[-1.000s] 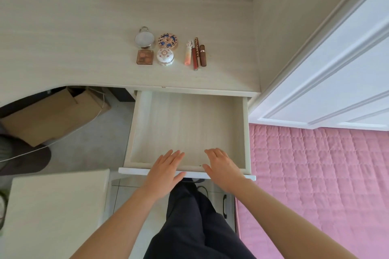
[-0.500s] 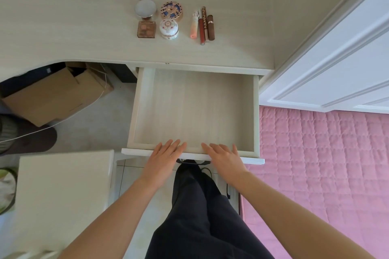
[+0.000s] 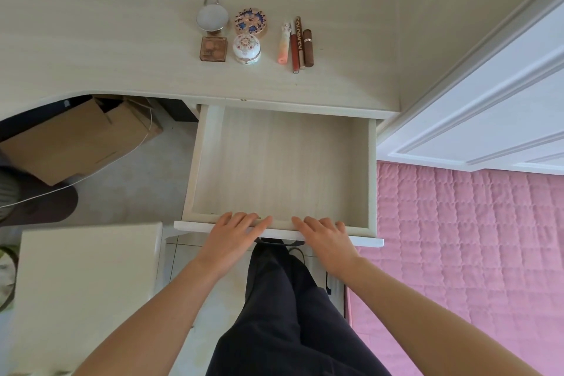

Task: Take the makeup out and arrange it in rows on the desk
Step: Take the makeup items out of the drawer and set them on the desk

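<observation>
This is a bedroom in a home. A pale wood-grain desk (image 3: 122,40) runs into the corner, meeting a side panel of the same finish, and a shallow drawer (image 3: 371,177) stands pulled out below its front edge. A pink quilted bed cover (image 3: 473,253) lies just beside the drawer, next to a white panelled door (image 3: 488,107). Small pots, compacts and tubes of makeup (image 3: 246,49) sit in rows near the desk's right end. A cardboard box (image 3: 70,143) is tucked on the floor under the desk.
</observation>
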